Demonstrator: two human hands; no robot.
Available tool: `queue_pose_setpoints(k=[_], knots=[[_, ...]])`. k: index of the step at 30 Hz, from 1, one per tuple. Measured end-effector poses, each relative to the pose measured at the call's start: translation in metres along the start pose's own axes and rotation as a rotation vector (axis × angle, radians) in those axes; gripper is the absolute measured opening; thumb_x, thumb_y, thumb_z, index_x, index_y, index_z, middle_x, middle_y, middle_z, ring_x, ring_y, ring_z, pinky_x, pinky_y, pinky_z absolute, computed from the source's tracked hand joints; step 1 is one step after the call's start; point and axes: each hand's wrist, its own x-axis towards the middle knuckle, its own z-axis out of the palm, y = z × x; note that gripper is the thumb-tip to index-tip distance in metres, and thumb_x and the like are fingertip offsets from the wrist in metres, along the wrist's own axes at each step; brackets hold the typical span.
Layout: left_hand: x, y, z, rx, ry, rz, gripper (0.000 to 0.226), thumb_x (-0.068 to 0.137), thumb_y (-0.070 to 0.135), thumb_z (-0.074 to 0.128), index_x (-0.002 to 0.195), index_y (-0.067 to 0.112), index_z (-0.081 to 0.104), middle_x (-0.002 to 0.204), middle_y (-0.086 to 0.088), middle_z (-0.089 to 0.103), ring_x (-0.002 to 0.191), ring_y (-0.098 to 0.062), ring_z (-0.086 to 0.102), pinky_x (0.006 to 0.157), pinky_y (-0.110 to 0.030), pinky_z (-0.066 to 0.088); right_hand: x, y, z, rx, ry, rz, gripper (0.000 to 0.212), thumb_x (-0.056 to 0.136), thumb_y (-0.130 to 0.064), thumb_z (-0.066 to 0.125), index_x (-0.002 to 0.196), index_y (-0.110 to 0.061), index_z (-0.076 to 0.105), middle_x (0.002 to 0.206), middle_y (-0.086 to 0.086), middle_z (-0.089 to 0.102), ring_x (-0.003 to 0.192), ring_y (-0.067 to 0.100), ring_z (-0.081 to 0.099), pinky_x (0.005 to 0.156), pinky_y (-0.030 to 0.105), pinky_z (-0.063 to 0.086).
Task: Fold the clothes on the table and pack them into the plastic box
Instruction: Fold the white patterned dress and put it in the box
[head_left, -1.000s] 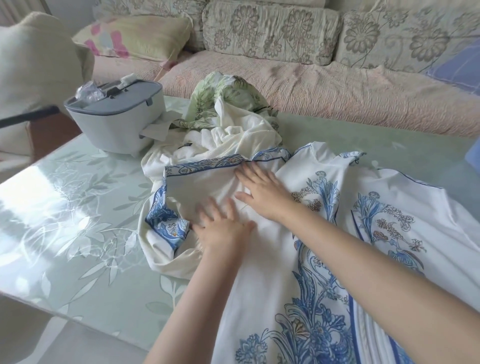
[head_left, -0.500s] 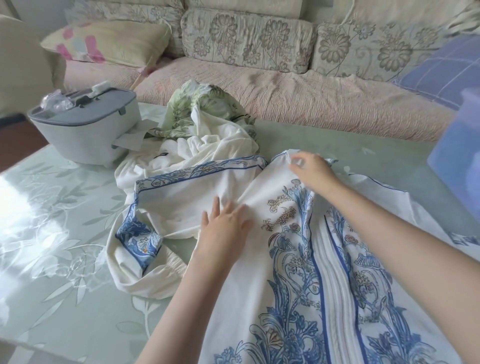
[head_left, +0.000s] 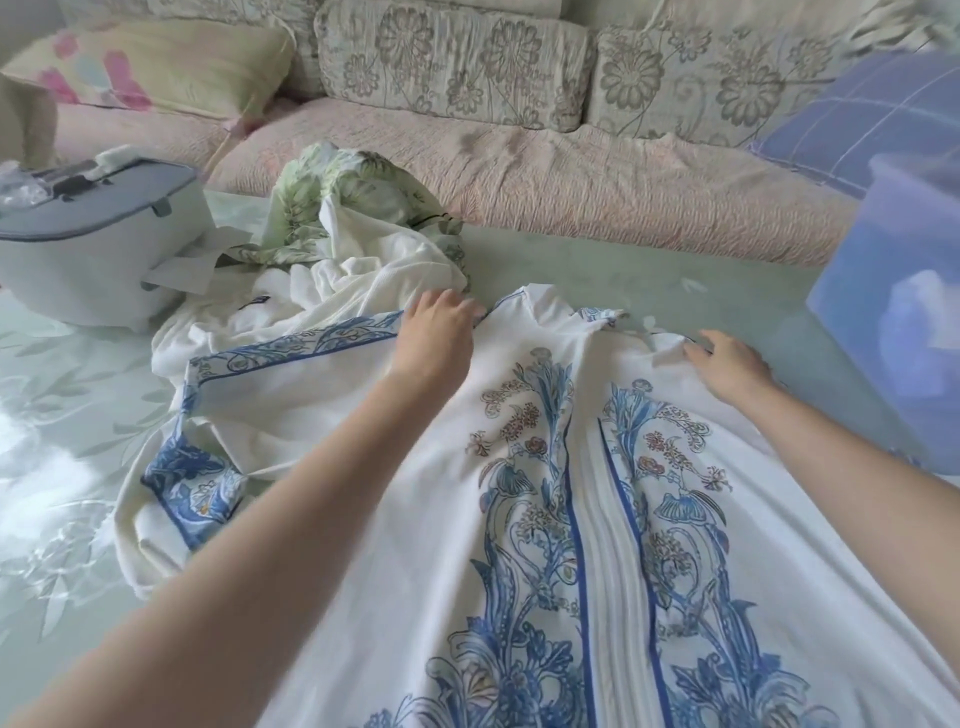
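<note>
You are early in the job, by the look of it: the white and blue dress is lying spread and unfolded across the table through the centre and bottom of the frame. The plastic box is waiting at the right edge, and a heap of other clothes is sitting unfolded at upper centre. Your left hand is touching the dress's top edge and your right hand its shoulder, fingers bent, but whether either is pinching cloth cannot be told.
</note>
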Motion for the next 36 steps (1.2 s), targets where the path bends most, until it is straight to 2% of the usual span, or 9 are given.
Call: queue_pose_setpoints(k=[8,11,14,18,22,26,31,33,36], knots=[[0.055,-0.006,0.025,0.363,-0.195,-0.006,0.043,0.090,0.038,0.057,0.124,0.011,0.056,0.124,-0.013,0.056,0.126,-0.028,0.037,0.110,-0.035,0.018,0.012,0.023,-0.013,-0.078,-0.032,0.031,0.046,0.082,-0.052,0.066,0.111,-0.016,0.066,0.118,0.014,0.061,0.124,0.036,0.038,0.100,0.035,0.029],[0.055,-0.011,0.014,0.300,-0.005,-0.044,0.031,0.094,0.025,0.049,0.113,0.006,0.065,0.115,-0.016,0.062,0.115,-0.030,0.046,0.096,-0.037,0.030,0.008,0.031,-0.019,-0.038,0.111,-0.010,0.034,0.082,-0.040,0.070,0.096,-0.009,0.068,0.094,0.018,0.063,0.115,0.034,0.042,0.092,0.034,0.031],[0.062,-0.024,-0.005,0.267,0.221,-0.195,0.026,0.096,0.008,0.041,0.109,-0.001,0.062,0.106,-0.020,0.065,0.106,-0.033,0.051,0.090,-0.041,0.034,0.006,0.039,-0.027,0.032,0.317,0.045,0.024,0.086,-0.031,0.067,0.096,-0.009,0.063,0.100,0.023,0.065,0.103,0.040,0.054,0.086,0.038,0.038],[0.066,-0.041,-0.020,0.249,0.230,-0.346,0.028,0.096,0.003,0.034,0.109,-0.005,0.058,0.101,-0.026,0.063,0.099,-0.036,0.054,0.084,-0.042,0.038,0.005,0.041,-0.032,0.090,0.483,0.103,0.021,0.088,-0.026,0.063,0.103,-0.011,0.060,0.105,0.022,0.065,0.102,0.042,0.055,0.080,0.038,0.040],[0.058,-0.037,-0.007,0.260,0.174,-0.352,0.033,0.094,0.002,0.032,0.123,-0.002,0.049,0.122,-0.026,0.051,0.116,-0.036,0.043,0.097,-0.044,0.031,0.005,0.040,-0.026,-0.075,0.267,0.056,0.026,0.083,-0.018,0.067,0.106,-0.009,0.061,0.105,0.024,0.066,0.105,0.038,0.058,0.089,0.038,0.041],[0.042,-0.002,0.006,0.234,0.172,-0.118,0.046,0.092,-0.003,0.037,0.137,0.005,0.041,0.149,-0.017,0.028,0.140,-0.033,0.019,0.118,-0.046,0.011,-0.002,0.034,-0.018,-0.121,0.265,-0.048,0.034,0.085,-0.017,0.063,0.117,-0.006,0.060,0.116,0.021,0.064,0.115,0.038,0.051,0.099,0.038,0.031],[-0.002,0.063,0.033,0.226,-0.254,0.266,0.057,0.099,0.048,0.027,0.149,0.021,0.020,0.159,-0.007,0.004,0.146,-0.027,-0.008,0.117,-0.050,-0.007,-0.015,0.008,-0.019,-0.077,0.138,-0.163,0.042,0.091,-0.022,0.057,0.131,-0.011,0.054,0.129,0.020,0.058,0.119,0.037,0.051,0.102,0.038,0.035],[-0.017,0.066,0.047,0.149,-0.469,0.214,0.070,0.093,0.063,0.018,0.151,0.027,0.006,0.159,-0.003,-0.010,0.144,-0.026,-0.016,0.115,-0.054,-0.008,-0.022,0.005,-0.015,-0.089,-0.011,-0.197,0.051,0.097,-0.032,0.048,0.145,-0.017,0.037,0.145,0.017,0.044,0.131,0.035,0.042,0.107,0.038,0.031],[-0.020,0.051,0.059,0.124,-0.519,0.069,0.086,0.078,0.080,0.006,0.148,0.037,-0.014,0.155,0.004,-0.023,0.142,-0.029,-0.022,0.110,-0.062,-0.010,-0.024,0.016,0.000,-0.247,-0.264,-0.198,0.059,0.101,-0.048,0.024,0.153,-0.026,0.007,0.161,0.002,0.001,0.147,0.024,0.002,0.119,0.039,0.006]])
